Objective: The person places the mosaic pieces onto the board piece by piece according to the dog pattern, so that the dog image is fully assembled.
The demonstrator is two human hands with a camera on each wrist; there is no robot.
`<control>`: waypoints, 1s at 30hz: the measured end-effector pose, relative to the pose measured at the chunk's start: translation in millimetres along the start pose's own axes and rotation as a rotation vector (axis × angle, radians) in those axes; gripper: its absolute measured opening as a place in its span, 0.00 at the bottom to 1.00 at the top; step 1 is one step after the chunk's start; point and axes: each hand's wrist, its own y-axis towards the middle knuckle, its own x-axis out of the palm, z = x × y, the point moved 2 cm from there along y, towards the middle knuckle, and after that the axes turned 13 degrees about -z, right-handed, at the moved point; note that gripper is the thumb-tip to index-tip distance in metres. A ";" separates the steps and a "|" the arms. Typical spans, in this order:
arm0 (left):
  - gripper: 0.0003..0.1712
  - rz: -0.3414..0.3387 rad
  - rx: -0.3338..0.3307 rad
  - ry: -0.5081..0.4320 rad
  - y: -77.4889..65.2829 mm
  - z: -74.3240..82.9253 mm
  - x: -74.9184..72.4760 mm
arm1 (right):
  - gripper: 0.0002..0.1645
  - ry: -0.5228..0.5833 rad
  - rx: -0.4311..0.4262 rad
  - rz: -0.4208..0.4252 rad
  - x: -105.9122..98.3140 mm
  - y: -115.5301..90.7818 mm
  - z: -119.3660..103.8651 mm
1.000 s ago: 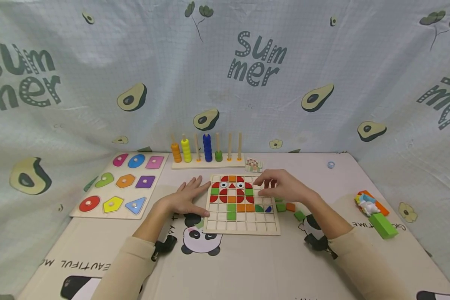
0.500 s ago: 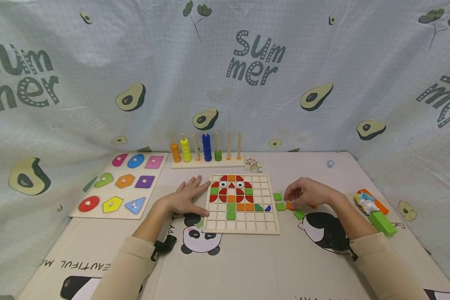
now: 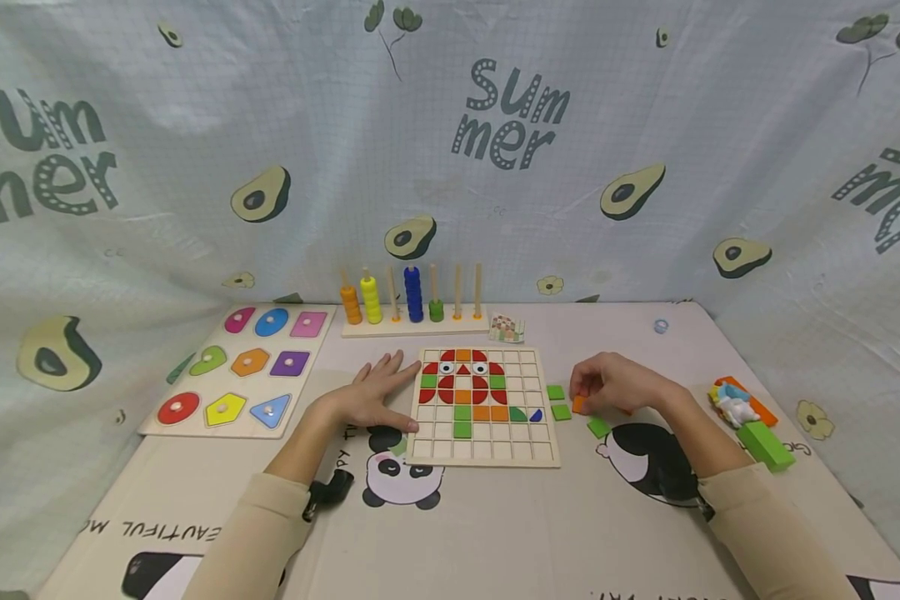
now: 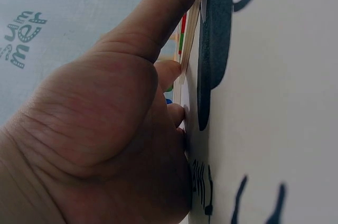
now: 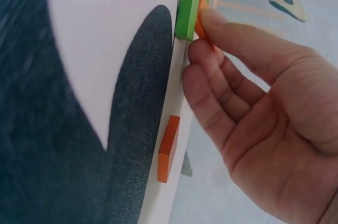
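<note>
A wooden grid board (image 3: 495,451) lies mid-table, with red, orange, green and blue tiles forming a figure on it. My left hand (image 3: 375,398) rests spread at its left side, thumb and fingertips touching the edge; in the left wrist view the thumb (image 4: 153,20) presses the board's rim. Right of the board, my right hand (image 3: 621,385) pinches an orange square tile (image 3: 578,405) between thumb and fingers, low over the table. In the right wrist view a green tile (image 5: 187,7) sits beside the pinched orange tile (image 5: 200,20), and another orange tile (image 5: 169,150) lies nearer the wrist.
Green tiles (image 3: 561,412) lie beside the board. A peg stacker with coloured beads (image 3: 414,296) and a small picture card (image 3: 507,328) stand behind it. At left is a shape puzzle (image 3: 225,321); at right, a green block (image 3: 766,449) and small toys (image 3: 735,411).
My right hand has moved from above the board's right side to the loose tiles, and now pinches an orange tile there. The left hand has stayed in place.
</note>
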 end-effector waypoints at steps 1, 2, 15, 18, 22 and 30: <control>0.62 0.002 -0.001 0.004 -0.1 -0.1 -0.1 | 0.09 0.002 0.005 0.013 -0.8 0.4 0.1; 0.62 0.003 -0.002 0.006 -0.2 -0.2 -0.2 | 0.09 0.001 0.010 0.027 -1.5 0.7 0.6; 0.62 -0.006 0.002 -0.015 -3.1 3.3 -1.5 | 0.09 0.040 -0.070 0.155 -10.4 11.4 -23.8; 0.62 -0.008 -0.001 -0.013 -2.8 3.4 -1.4 | 0.12 0.086 -0.110 0.132 -8.6 17.9 -34.4; 0.62 -0.008 -0.004 -0.017 -1.9 3.0 -1.0 | 0.12 0.106 -0.151 0.095 -2.4 29.1 -48.4; 0.62 -0.005 -0.006 -0.016 -1.7 2.8 -1.6 | 0.14 0.080 -0.218 -0.042 20.7 53.7 -81.1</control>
